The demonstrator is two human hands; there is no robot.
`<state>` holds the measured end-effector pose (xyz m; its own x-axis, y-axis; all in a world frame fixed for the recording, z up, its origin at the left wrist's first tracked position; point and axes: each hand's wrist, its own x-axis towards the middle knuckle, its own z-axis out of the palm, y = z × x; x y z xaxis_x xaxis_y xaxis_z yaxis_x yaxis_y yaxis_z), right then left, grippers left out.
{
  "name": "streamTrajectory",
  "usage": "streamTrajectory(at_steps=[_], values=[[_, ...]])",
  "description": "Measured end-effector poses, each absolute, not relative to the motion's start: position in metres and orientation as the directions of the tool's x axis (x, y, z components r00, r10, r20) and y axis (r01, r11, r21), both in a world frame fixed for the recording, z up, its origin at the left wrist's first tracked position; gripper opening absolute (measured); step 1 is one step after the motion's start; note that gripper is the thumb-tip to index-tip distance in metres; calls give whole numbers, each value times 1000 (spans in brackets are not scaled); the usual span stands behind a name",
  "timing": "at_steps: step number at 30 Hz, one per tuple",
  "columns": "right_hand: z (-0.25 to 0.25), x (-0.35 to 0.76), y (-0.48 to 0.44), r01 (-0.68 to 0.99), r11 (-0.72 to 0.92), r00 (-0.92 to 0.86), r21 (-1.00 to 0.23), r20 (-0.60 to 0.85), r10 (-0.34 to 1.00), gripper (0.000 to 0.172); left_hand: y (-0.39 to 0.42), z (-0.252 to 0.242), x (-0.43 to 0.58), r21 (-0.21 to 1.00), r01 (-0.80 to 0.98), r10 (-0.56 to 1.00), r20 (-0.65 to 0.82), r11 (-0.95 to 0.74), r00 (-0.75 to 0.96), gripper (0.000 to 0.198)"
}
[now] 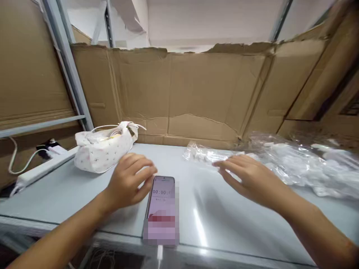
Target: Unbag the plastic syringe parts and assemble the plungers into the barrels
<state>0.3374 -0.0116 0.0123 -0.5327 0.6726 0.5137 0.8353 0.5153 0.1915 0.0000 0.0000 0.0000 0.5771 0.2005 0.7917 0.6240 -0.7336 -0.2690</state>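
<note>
A phone (161, 209) lies on the table near its front edge, its screen lit with a timer readout and its lower part blurred out. Beside the phone's upper left edge is my left hand (130, 181), fingers loosely bent and slightly apart, with nothing visible in it. Whether its fingertips touch the phone I cannot tell. My right hand (242, 175) hovers over the right half of the table, open, its fingers stretched toward the middle. Just beyond it lies a clear plastic bag (206, 152) with small white pieces inside.
A white patterned fabric bag (101, 151) stands at the back left, near a white power strip (47, 168). More plastic bags of white items (305, 164) pile up on the right. Cardboard (196, 89) walls the back of the table (224, 231). A white cable (159, 252) hangs below the phone.
</note>
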Motion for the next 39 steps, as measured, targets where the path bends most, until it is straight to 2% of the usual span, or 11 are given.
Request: streamTrajectory(at_steps=[3, 7, 11, 16, 20, 26, 33, 39], values=[[19, 333, 18, 899, 412, -436, 146, 370, 820, 34, 17, 6, 20, -248, 645, 392, 622, -722, 678, 14], [13, 335, 50, 960, 256, -278, 117, 260, 925, 39, 41, 8, 40, -280, 681, 514, 482, -677, 709, 19], [-1, 343, 66, 989, 126, -140, 76, 237, 961, 40, 66, 6, 52, -255, 730, 621, 394, -634, 677, 21], [-15, 347, 69, 997, 73, -76, 24, 301, 951, 45, 91, -6, 53, -165, 769, 668, 407, -618, 624, 18], [-29, 351, 67, 995, 96, -80, -31, 346, 935, 47, 99, -23, 40, -25, 818, 713, 476, -574, 515, 22], [-45, 362, 67, 947, 224, -113, -229, 414, 903, 46, 104, -38, 24, 175, 826, 775, 489, -536, 399, 23], [-46, 347, 62, 890, 364, -246, -274, 382, 891, 50, 107, -42, 34, 330, 743, 784, 472, -582, 404, 20], [-43, 344, 60, 898, 284, -136, -335, 402, 905, 47, 108, -43, 33, 465, 683, 815, 452, -563, 363, 22]])
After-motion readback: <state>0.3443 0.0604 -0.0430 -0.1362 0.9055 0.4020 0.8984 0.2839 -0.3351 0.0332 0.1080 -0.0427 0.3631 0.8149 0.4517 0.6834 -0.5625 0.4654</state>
